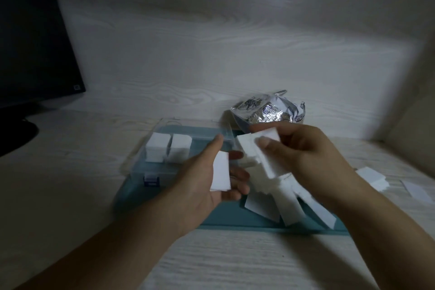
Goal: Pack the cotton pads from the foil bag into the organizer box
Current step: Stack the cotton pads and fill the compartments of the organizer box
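Cotton pads (277, 186) are lying heaped on the teal lid (235, 221) beside the clear organizer box (164, 146), where two stacks (168, 148) are already sitting in its far compartments. We are noting the left hand (207, 181) cradling one pad (220, 170) on lightly curled fingers, and the right hand (303, 150) pinching a small stack (266, 146) under its thumb. Behind them the crumpled foil bag (268, 110) is resting on the wooden desk (82, 172); loose pads (374, 178) are lying at right.

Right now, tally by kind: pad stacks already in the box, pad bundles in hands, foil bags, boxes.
Pad stacks in organizer box: 2
Pad bundles in hands: 2, left hand and right hand
Foil bag: 1
Organizer box: 1
Total: 6
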